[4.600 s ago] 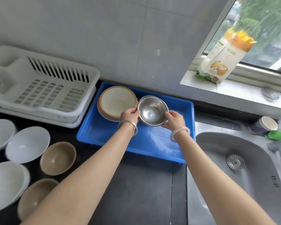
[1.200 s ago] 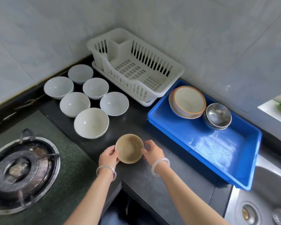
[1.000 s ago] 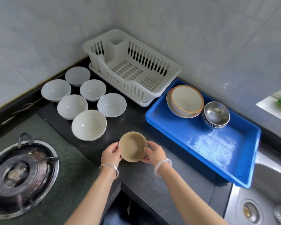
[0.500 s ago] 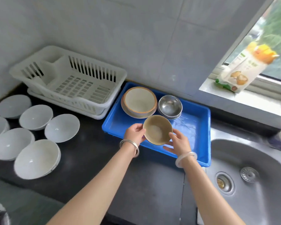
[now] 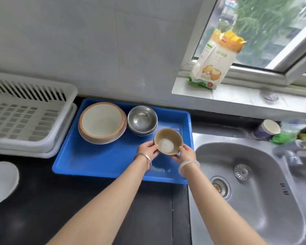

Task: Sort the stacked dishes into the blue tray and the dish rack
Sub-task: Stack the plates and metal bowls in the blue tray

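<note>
Tan bowl (image 5: 168, 141) held over the right part of the blue tray (image 5: 99, 161), left hand (image 5: 147, 149) and right hand (image 5: 185, 153) each pressed to a side of its rim, just near-right of the steel bowls (image 5: 142, 120). Rimmed plates (image 5: 102, 122) stacked far left in the tray; white dish rack (image 5: 27, 115) further left, apparently empty. Risk: clipping the steel stack on lowering, or slipping from a fingertip hold toward the sink (image 5: 251, 188).
</note>
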`<move>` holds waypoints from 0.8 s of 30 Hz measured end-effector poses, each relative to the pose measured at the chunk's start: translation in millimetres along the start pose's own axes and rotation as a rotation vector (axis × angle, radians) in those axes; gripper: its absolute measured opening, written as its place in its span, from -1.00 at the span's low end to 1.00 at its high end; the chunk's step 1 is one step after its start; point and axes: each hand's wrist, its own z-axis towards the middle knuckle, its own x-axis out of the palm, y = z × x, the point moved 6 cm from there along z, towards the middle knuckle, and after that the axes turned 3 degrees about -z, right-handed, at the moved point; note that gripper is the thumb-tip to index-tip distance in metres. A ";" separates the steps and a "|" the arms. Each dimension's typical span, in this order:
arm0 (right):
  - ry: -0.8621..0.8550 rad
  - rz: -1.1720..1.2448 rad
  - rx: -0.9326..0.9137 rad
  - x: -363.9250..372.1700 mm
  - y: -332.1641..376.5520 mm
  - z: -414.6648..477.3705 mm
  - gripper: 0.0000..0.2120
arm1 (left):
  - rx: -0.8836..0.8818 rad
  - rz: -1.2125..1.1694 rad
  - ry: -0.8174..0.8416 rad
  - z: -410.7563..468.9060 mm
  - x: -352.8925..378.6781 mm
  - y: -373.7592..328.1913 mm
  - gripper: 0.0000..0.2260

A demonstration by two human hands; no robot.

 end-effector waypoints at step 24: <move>-0.032 0.191 -0.012 21.8 9.4 66.1 -0.78 | 0.131 -0.002 -0.077 73.3 37.5 12.2 -0.65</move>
